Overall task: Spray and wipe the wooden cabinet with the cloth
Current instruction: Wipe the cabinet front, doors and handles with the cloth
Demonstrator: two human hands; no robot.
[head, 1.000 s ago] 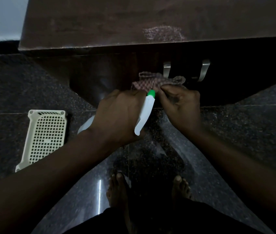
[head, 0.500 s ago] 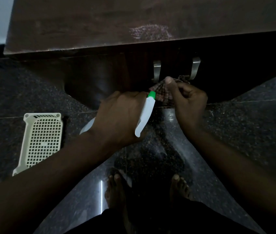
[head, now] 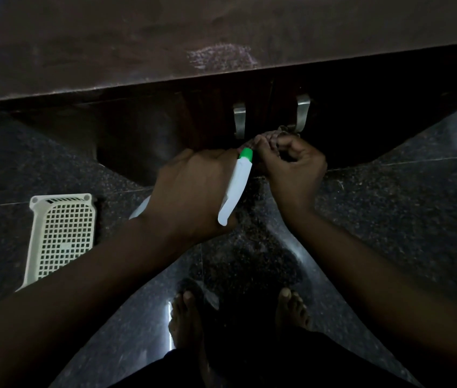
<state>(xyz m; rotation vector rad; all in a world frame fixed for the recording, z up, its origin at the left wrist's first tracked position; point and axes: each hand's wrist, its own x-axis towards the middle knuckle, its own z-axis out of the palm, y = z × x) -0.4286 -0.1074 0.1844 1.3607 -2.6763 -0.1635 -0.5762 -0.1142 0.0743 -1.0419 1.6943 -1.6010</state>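
No legible text, seemingly, anywhere.

White spray bottle (head: pixel 235 189), green nozzle (head: pixel 246 154); cloth (head: pixel 273 138) perhaps checked; brown cabinet (head: pixel 137 51)

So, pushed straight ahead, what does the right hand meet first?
Likely the cabinet door just below the right handle, with the cloth it grips touching before the right hand does; depth is unclear.

The scene is dimly lit and underexposed. Pale light is seen only at the upper left corner. Narrow streaks of glare are reflected on the polished dark speckled stone floor (head: pixel 389 219) near the bottom centre. The front of the dark brown wooden cabinet (head: pixel 137 51) is lost in deep shadow under its top. Straight lines are bowed by wide-angle distortion towards the edges.
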